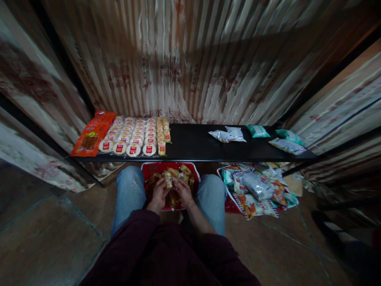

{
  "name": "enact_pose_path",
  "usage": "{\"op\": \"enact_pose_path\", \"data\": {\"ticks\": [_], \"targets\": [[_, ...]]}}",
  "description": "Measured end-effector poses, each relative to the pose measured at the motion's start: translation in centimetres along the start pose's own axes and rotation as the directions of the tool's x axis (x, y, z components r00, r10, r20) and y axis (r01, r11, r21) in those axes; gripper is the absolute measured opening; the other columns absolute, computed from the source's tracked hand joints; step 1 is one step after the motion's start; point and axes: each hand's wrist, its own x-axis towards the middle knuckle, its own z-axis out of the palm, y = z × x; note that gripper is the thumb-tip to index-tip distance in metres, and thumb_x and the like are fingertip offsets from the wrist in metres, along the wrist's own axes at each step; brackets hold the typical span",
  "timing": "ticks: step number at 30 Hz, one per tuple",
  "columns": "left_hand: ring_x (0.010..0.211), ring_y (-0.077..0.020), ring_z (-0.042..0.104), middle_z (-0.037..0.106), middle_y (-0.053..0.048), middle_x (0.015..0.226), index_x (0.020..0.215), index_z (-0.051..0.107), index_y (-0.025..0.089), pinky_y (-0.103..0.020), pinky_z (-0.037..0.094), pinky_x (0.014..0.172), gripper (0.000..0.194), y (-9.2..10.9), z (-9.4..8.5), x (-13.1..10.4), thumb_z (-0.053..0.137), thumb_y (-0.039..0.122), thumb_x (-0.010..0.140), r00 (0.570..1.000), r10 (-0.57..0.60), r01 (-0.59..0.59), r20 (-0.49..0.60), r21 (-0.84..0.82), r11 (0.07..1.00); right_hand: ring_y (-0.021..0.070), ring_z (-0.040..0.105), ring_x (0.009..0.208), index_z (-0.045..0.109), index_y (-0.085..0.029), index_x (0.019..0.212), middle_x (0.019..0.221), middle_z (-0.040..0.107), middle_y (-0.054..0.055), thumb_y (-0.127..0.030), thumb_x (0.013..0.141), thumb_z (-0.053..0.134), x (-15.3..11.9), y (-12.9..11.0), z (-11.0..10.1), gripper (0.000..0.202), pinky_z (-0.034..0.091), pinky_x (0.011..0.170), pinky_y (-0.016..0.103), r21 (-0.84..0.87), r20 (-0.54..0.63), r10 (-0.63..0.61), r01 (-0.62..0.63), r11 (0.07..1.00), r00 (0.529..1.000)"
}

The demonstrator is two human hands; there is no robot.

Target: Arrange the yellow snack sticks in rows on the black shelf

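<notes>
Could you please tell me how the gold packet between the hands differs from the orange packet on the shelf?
The gold packet is small, the orange packet much larger. The gold packet is between the left hand and the right hand; the orange packet lies on the black shelf. Both are wrapped goods.
</notes>
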Motion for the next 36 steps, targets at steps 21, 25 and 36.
{"op": "enact_pose_path", "data": {"ticks": [21,25,36], "targets": [[0.089,-0.0147,0.062,0.071,-0.007,0.096,0.083,0.072,0.016,-0.027,0.043,0.085,0.023,-0.3,0.4,0.1,0.064,0.007,0.064,0.978,0.174,-0.185,0.114,0.094,0.978,0.0197,0.064,0.088,0.067,-0.028,0.094,0.087,0.070,-0.002,-0.042,0.061,0.075,0.7,1.6,-0.5,0.037,0.051,0.081,0.032,-0.166,0.034,-0.082,0.087,0.982,0.996],[0.081,-0.0123,0.062,0.071,-0.006,0.094,0.086,0.071,0.016,-0.027,0.044,0.083,0.023,-0.7,0.3,0.4,0.067,0.009,0.064,0.976,0.182,-0.191,0.116,0.072,0.979,0.0214,0.063,0.094,0.069,-0.028,0.092,0.089,0.071,-0.002,-0.042,0.062,0.074,0.8,1.6,-0.6,0.033,0.050,0.084,0.034,-0.160,0.012,-0.109,0.109,0.981,0.994],[0.088,-0.0145,0.063,0.071,-0.006,0.095,0.087,0.072,0.017,-0.029,0.043,0.090,0.023,-0.9,0.7,0.3,0.063,0.007,0.068,0.960,0.238,-0.262,0.147,0.175,0.949,0.0221,0.063,0.096,0.067,-0.027,0.104,0.093,0.071,-0.001,-0.041,0.064,0.071,0.8,1.1,-0.6,0.042,0.048,0.089,0.035,-0.192,-0.119,-0.178,0.154,0.969,0.977]]}}
